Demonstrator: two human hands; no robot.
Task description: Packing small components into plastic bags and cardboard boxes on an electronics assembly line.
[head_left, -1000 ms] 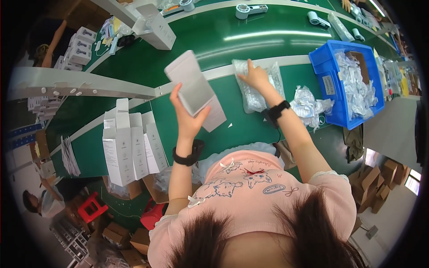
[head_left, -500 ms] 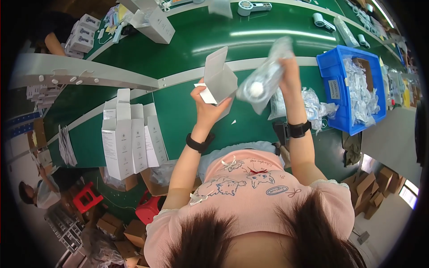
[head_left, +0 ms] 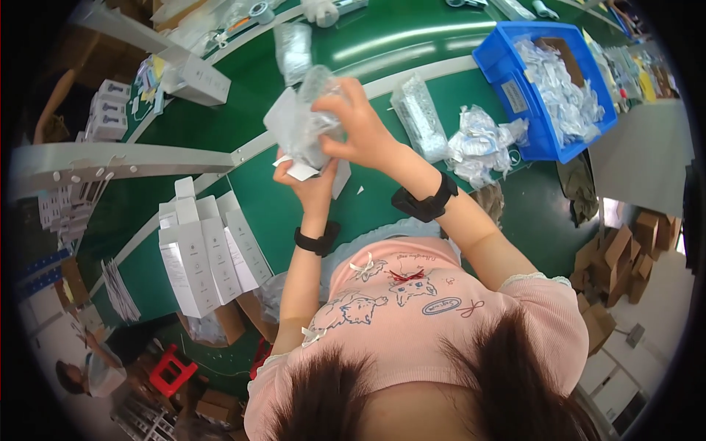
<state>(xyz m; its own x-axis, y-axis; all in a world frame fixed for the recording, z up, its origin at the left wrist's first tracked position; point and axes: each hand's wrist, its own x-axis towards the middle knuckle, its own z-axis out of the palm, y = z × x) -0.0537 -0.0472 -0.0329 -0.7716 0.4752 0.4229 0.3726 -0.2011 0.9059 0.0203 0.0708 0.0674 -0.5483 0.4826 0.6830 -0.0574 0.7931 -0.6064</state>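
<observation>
Lowered hands (head_left: 323,158) now hide box (head_left: 283,121) behind bag (head_left: 316,110)

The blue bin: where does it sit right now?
Head view, upper right: the blue bin sits on the green table, right of the crumpled clear bags.

A row of upright cartons (head_left: 209,253) stands on the table (head_left: 382,198) to the left. A bin (head_left: 540,81) of packets sits far right, loose bags (head_left: 482,140) just beside it.
</observation>
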